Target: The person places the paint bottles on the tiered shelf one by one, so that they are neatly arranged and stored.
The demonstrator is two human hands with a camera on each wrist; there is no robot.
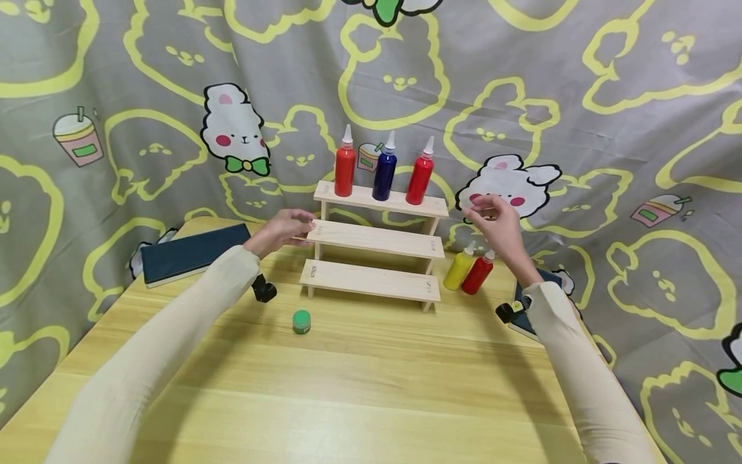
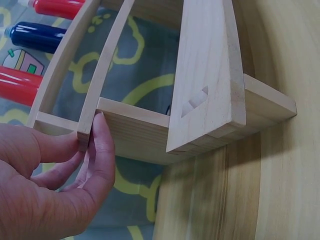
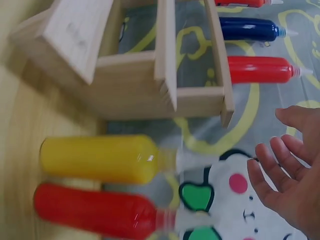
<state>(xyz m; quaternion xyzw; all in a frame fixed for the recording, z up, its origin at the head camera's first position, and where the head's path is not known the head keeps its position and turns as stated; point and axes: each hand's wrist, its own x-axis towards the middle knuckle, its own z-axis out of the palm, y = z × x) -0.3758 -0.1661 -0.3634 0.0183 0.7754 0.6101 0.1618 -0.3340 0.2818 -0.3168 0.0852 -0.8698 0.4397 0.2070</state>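
Observation:
A three-step wooden display rack (image 1: pixel 371 281) stands on the table. My left hand (image 1: pixel 283 231) pinches the left end of its middle step (image 2: pixel 102 80), thumb on one side and fingers on the other. On the top step stand an orange-red squeeze bottle (image 1: pixel 344 171), a dark blue one (image 1: pixel 384 174) and a red one (image 1: pixel 420 179), all with white nozzles. My right hand (image 1: pixel 500 229) hovers in the air right of the rack, fingers loosely bent and holding nothing. Below it a yellow bottle (image 1: pixel 459 269) and another red bottle (image 1: pixel 478 274) stand side by side on the table.
A small green-lidded jar (image 1: pixel 301 321) sits in front of the rack's left side. Dark flat boards lie at the left (image 1: pixel 194 253) and right (image 1: pixel 524 309) of the table. A patterned curtain (image 1: pixel 400 64) hangs close behind.

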